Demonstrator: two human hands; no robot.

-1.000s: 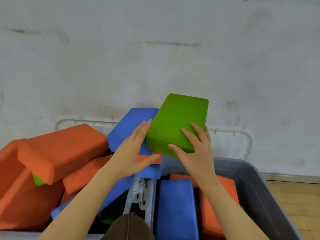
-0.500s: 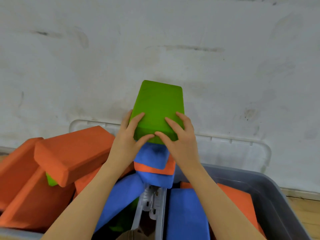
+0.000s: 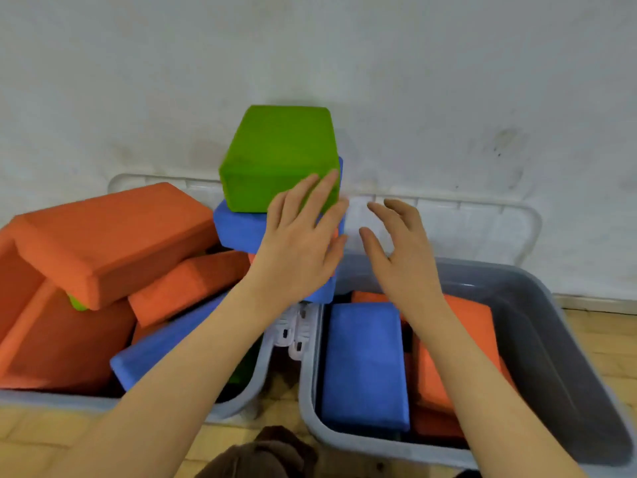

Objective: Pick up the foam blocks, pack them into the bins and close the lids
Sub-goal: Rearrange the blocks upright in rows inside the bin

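Observation:
A green foam block (image 3: 279, 157) rests on top of a blue block (image 3: 241, 227) at the back of the left bin (image 3: 238, 405), which is heaped with orange blocks (image 3: 110, 232) and blue ones. My left hand (image 3: 303, 236) is spread flat, its fingertips at the green block's near right corner. Just to the right, my right hand (image 3: 400, 250) hovers with loose fingers and holds nothing. The right grey bin (image 3: 565, 353) contains a blue block (image 3: 362, 363) and orange blocks (image 3: 451, 360).
Both bins' clear lids (image 3: 482, 219) stand open, leaning on the white wall behind. White latches (image 3: 293, 332) sit between the two bins. Wooden floor (image 3: 603, 336) shows at the right and front. A brown garment (image 3: 262, 457) is at the bottom edge.
Both hands let go of the green block after setting it on the blue block. The right hand has drawn away to the right; the left hand has opened flat.

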